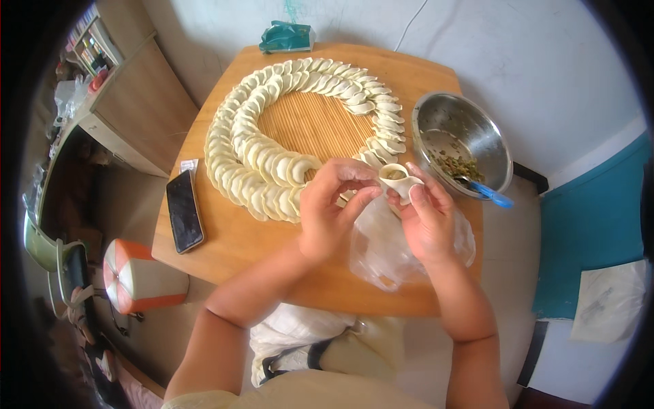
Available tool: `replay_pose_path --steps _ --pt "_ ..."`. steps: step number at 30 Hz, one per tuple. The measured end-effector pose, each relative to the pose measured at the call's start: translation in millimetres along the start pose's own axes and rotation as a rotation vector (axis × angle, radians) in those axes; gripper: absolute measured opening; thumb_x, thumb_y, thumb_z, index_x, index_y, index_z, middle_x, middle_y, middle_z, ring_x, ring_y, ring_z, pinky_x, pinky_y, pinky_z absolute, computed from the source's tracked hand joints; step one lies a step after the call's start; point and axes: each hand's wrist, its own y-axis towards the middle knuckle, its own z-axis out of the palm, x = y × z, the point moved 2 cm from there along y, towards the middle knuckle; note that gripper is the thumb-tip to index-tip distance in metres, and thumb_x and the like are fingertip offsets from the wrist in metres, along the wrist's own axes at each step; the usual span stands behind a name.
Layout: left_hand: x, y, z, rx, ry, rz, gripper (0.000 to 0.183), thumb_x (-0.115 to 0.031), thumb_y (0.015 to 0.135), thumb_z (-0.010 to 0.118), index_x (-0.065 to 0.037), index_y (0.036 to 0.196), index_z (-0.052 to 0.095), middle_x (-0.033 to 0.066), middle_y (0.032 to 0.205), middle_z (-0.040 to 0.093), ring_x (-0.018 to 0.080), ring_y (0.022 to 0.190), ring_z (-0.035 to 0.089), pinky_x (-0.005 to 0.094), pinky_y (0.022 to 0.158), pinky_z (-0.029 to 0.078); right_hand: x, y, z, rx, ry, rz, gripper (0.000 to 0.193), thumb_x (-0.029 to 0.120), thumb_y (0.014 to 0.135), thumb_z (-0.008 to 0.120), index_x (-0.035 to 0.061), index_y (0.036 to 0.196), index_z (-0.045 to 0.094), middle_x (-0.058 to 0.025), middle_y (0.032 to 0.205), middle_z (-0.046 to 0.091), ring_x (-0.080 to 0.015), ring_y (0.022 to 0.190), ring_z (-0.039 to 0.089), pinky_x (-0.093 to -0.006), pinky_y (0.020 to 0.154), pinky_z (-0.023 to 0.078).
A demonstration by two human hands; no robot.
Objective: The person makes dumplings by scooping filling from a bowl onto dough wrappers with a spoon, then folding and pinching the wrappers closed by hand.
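A half-folded dumpling (407, 183) is held up over the near right part of the table, its round wrapper still cupped around a bit of filling. My right hand (429, 221) grips it from the right, thumb across the front and fingers behind. At its left edge my left hand (334, 201) pinches the dough between thumb and fingers. Beyond my hands, rows of folded dumplings (248, 160) overlap in rings on a round slatted tray (310, 126). Under my right hand lies a clear plastic bag (381, 249); its contents are hard to make out.
A steel bowl (501, 146) with chopped green filling (455, 165) and a blue-handled spoon (494, 195) stands at the right. A phone (184, 211) lies on the left of the wooden table (327, 290). A green tissue pack (287, 37) sits at the far edge; an orange-and-white stool (144, 276) stands left.
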Motion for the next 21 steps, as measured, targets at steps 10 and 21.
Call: replay_pose_path --steps 10,21 --pt "-3 -1 -1 -0.035 -0.046 -0.146 0.018 0.009 0.081 0.062 0.004 0.098 0.059 0.0098 0.097 0.058 0.0136 0.088 0.059 0.0241 0.076 0.050 -2 -3 3 0.041 -0.032 -0.080 0.029 0.003 0.090 0.056 0.0012 0.119 0.057 -0.0116 0.115 0.060 -0.0223 0.104 0.059 -0.0373 0.086 0.051" --pt "-13 2 -3 -0.098 0.411 0.183 0.013 0.005 0.074 0.070 0.000 0.085 0.066 0.0090 0.081 0.064 0.0191 0.075 0.061 0.0283 0.066 0.048 -6 -5 7 0.062 0.031 -0.006 0.034 -0.001 0.087 0.059 -0.0029 0.121 0.054 -0.0137 0.116 0.060 -0.0205 0.104 0.059 -0.0359 0.086 0.051"
